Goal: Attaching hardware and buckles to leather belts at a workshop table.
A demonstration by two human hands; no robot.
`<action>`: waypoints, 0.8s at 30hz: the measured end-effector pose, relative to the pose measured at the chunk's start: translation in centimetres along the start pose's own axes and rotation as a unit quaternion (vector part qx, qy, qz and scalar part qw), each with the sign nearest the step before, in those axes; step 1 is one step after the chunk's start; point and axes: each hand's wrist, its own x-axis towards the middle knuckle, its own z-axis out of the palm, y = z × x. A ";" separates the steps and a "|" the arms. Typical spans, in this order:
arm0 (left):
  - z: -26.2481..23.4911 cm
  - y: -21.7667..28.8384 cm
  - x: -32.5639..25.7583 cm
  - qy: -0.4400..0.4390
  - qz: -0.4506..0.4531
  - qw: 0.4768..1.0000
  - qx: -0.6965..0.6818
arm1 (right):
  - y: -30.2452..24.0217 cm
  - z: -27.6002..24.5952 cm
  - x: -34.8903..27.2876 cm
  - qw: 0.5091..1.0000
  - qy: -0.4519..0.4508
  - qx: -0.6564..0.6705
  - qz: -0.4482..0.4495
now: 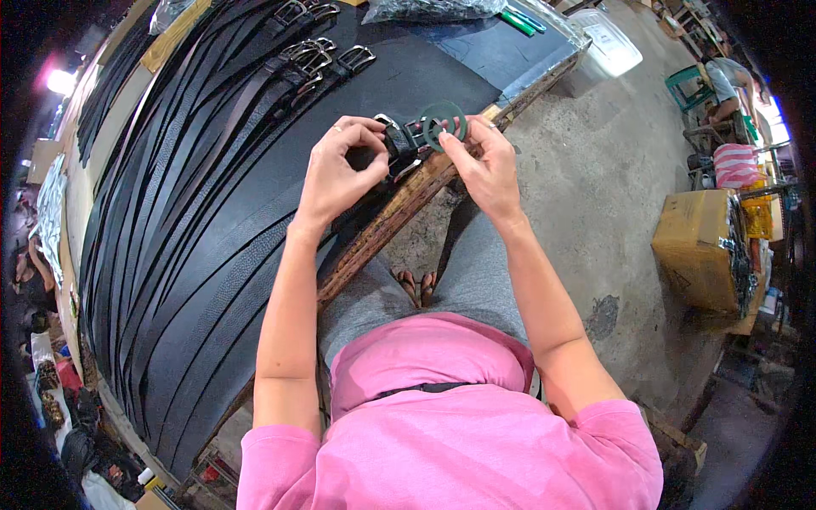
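My left hand pinches the end of a black leather belt with a silver buckle, just over the table's wooden edge. My right hand grips a round dark green buckle piece at the same belt end. The two hands are close together, fingers curled on the belt and buckle. Many black belts lie side by side across the table to the left, several with silver buckles at the far end.
A cardboard box stands on the concrete floor at the right. A clear plastic tub sits beyond the table's far corner. Another person sits by a green stool at the far right. Green pens lie on the table.
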 end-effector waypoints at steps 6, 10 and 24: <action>0.2 1.0 0.6 -0.023 0.080 0.992 0.091 | 1.6 0.7 -1.8 0.998 0.031 0.060 0.019; 0.3 0.8 1.5 -0.047 0.054 0.988 0.138 | 1.2 0.6 -2.1 0.998 0.032 0.058 0.010; 0.8 0.6 1.6 -0.069 0.175 0.947 0.261 | 0.9 0.6 -2.2 0.999 0.025 0.024 0.007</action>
